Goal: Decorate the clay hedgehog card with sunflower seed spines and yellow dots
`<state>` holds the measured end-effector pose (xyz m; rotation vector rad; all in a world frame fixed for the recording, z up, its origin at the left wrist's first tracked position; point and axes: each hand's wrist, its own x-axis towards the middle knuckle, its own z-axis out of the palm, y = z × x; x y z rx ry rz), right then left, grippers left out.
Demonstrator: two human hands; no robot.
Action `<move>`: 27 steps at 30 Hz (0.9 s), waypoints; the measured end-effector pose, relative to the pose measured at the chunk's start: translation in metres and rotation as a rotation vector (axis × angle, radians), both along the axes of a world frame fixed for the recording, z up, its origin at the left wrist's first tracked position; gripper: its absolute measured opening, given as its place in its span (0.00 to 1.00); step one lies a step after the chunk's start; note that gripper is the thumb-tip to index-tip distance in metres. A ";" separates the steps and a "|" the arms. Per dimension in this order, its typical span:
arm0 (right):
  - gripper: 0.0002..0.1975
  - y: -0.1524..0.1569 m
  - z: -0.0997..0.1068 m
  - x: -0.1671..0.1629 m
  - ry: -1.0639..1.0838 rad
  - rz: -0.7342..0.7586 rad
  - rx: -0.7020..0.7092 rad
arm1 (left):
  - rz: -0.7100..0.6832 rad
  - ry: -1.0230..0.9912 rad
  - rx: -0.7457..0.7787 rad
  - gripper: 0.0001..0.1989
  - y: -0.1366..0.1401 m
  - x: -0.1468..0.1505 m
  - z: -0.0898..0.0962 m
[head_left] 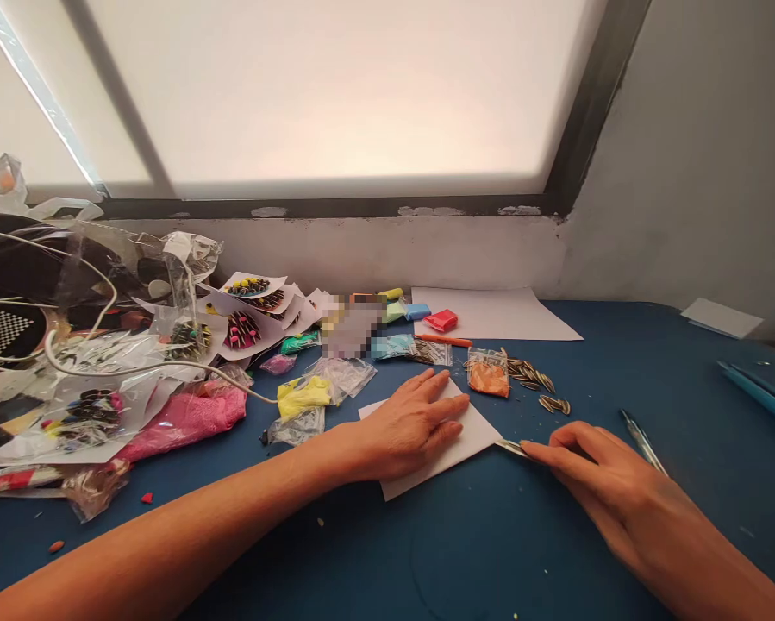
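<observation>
My left hand [414,423] lies flat with its fingers stretched on a piece of white paper [471,444], which rests on the blue table. At the paper's right corner, my right hand [610,474] is closed in a pinch on a slim, pale, blade-like tool [511,447]. Its tip meets the paper's corner; most of its length is hidden in my fingers. Beyond the paper sit a small clear bag of orange clay [489,376] and a pile of striped sunflower seeds [530,376]. A pen [644,442] lies just past my right hand.
Packets of coloured clay, among them a red one [441,320] and a yellow one [303,397], stand behind. Paper sheets bearing seed pieces [242,331], a pink cloth-like bundle [193,418] and a white cable [160,366] crowd the left. A white sheet [490,312] lies by the wall.
</observation>
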<state>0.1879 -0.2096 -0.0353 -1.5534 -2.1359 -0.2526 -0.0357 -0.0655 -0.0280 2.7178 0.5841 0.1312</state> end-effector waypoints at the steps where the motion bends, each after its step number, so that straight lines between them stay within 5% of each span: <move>1: 0.16 0.000 0.001 0.001 -0.009 0.000 0.007 | 0.005 0.004 0.000 0.25 -0.001 0.000 0.002; 9: 0.16 0.001 -0.007 0.006 0.005 0.034 -0.026 | -0.268 -0.043 0.096 0.23 0.008 -0.003 -0.001; 27: 0.18 0.000 -0.018 0.010 -0.038 0.021 0.015 | -0.340 -0.034 0.033 0.23 0.013 -0.003 -0.008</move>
